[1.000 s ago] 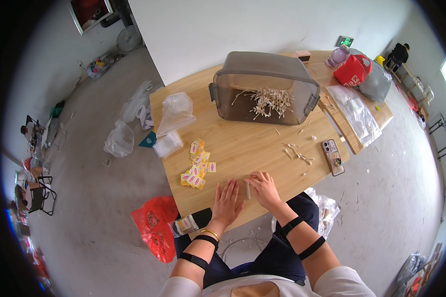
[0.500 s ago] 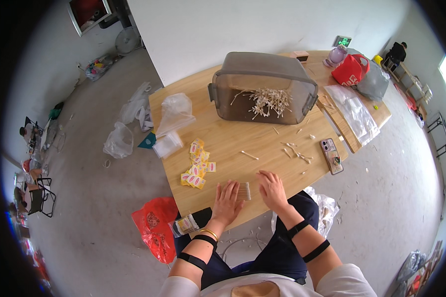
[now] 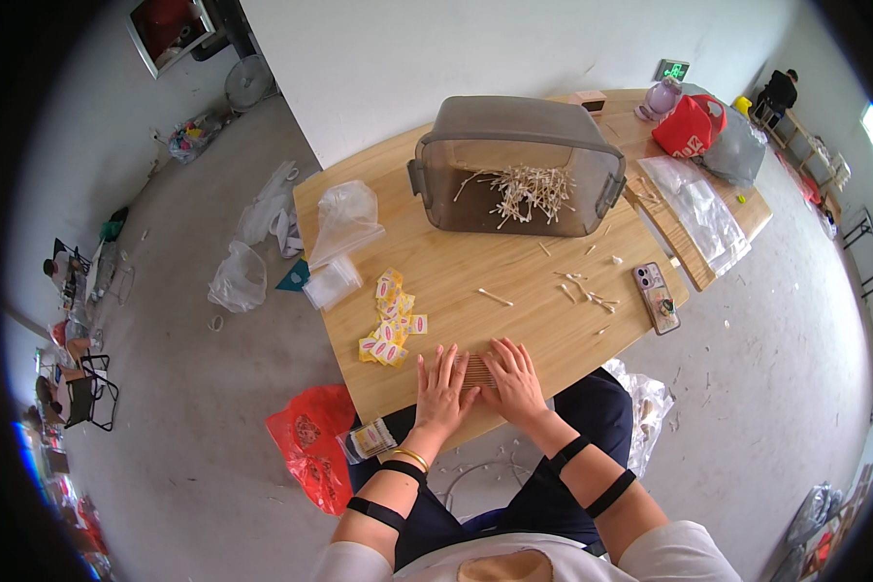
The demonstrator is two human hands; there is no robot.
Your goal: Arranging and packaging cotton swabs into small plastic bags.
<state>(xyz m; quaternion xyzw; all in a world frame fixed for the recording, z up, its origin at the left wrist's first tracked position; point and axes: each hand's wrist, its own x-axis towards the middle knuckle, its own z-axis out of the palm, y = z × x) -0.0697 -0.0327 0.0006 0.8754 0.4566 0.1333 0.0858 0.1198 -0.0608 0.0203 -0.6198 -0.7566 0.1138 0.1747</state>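
While both hands lie flat, fingers spread, at the near edge of the wooden table (image 3: pixel 456 281), a small row of cotton swabs (image 3: pixel 476 371) sits btwn & partly under them: left hand (image 3: pixel 443 388) & right hand (image 3: pixel 514 381) press on it, gripping nothing. Yellow packets (image 3: pixel 390 318) just left. Loose swabs (image 3: pixel 584 291) farther back; grey bin (image 3: pixel 517 167) w/ more swabs beyond. Phone (image 3: pixel 655 296) at right. Grey concrete floor (image 3: pixel 194 427), red bag (image 3: pixel 306 441) below table.
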